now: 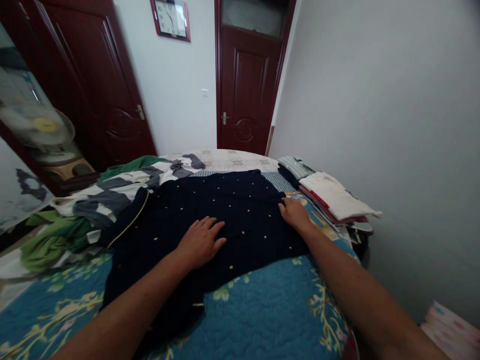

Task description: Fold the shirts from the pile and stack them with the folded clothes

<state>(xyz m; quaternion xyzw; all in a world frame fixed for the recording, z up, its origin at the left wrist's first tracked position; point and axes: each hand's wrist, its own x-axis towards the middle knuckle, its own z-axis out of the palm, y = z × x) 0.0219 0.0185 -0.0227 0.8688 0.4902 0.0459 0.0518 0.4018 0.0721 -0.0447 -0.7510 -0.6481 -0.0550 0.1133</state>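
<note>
A dark navy shirt (210, 200) with small pale dots lies spread across the bed, its light-piped collar (131, 220) toward the left. My left hand (204, 239) rests flat on the middle of the shirt, fingers spread. At the shirt's right edge, my right hand (295, 212) has its fingers closed on the hem near the far corner. One sleeve of the shirt hangs toward me below my left forearm, partly hidden by it.
Grey-and-white checked cloth (123, 187) and a green garment (56, 240) lie heaped at the left. Folded clothes (333, 195) are stacked on the right beside the wall. Underneath is a blue floral quilt (262, 310). A fan (45, 125) stands at far left.
</note>
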